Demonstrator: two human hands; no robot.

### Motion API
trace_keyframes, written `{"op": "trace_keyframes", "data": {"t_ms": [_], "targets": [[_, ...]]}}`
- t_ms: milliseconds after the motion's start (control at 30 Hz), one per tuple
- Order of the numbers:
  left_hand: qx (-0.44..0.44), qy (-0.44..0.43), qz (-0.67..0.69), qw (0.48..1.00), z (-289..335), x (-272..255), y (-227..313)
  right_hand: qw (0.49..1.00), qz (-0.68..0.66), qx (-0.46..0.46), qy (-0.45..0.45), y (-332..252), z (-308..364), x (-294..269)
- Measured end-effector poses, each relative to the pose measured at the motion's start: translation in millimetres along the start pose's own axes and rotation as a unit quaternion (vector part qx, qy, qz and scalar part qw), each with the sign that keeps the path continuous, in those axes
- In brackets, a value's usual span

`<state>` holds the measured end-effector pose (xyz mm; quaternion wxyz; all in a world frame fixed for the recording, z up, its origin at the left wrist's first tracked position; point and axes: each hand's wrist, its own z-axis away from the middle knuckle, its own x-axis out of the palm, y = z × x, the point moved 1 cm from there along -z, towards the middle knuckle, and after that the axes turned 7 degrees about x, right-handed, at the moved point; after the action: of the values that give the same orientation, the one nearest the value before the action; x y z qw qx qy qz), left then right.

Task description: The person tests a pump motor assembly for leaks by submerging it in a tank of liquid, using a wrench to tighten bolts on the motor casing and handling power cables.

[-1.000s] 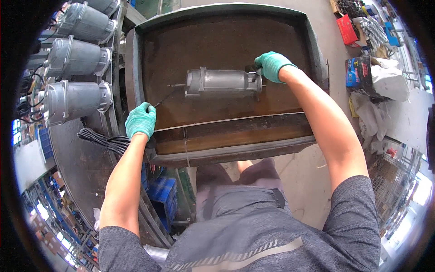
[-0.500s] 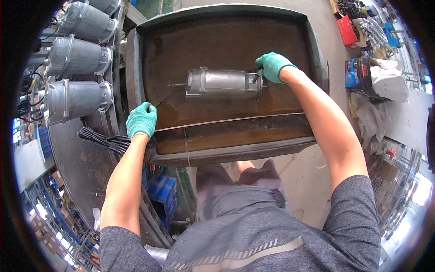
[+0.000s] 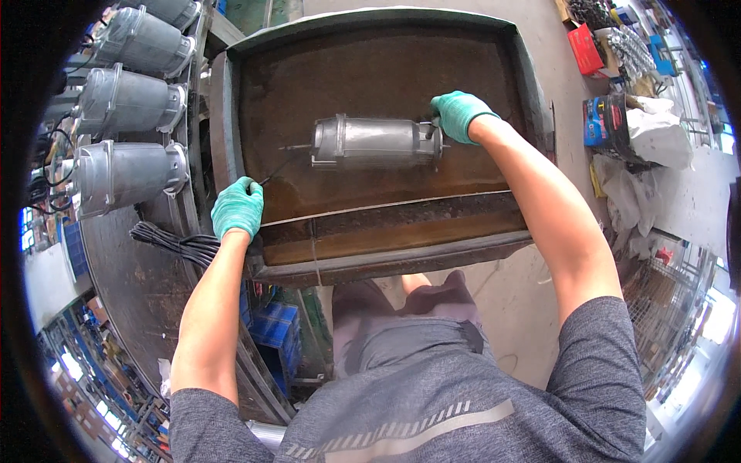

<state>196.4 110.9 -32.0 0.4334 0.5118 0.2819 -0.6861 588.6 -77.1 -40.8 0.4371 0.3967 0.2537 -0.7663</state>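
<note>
A silver-grey cylindrical motor housing [image 3: 370, 143] lies on its side in a dark metal tank [image 3: 226, 123] of brownish liquid. A thin black cable [image 3: 279, 167] runs from its left end toward my left hand [image 3: 238, 207]. Gloved in green, that hand is closed on the cable at the tank's left edge. My right hand [image 3: 463, 116], in a matching glove, is closed at the housing's right end. It grips a short dark fitting [image 3: 432, 130] there; the fingers hide part of it.
Several similar motor housings [image 3: 127, 177] stand in a row on the left. A bundle of black cable [image 3: 174, 239] lies on the bench beside the tank. A thin strip [image 3: 386, 207] crosses the tank's near part. Blue crates [image 3: 275, 324] sit below; a black bucket [image 3: 606, 123] stands right.
The whole view has shifted slightly to the left. Both hands keep their grips, and the housing stays in the same place in the tank.
</note>
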Motion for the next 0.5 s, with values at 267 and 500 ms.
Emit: {"op": "trace_keyframes", "data": {"t_ms": [267, 500], "targets": [[-0.013, -0.011, 0.004, 1.0, 0.8, -3.8, 1.0, 0.999, 0.009, 0.009, 0.043, 5.7, -2.1, 23.7], [-0.034, -0.029, 0.011, 0.999, 1.0, -9.9, 0.7, 0.995, 0.015, -0.049, 0.089, 4.4, -1.8, 40.2]]}}
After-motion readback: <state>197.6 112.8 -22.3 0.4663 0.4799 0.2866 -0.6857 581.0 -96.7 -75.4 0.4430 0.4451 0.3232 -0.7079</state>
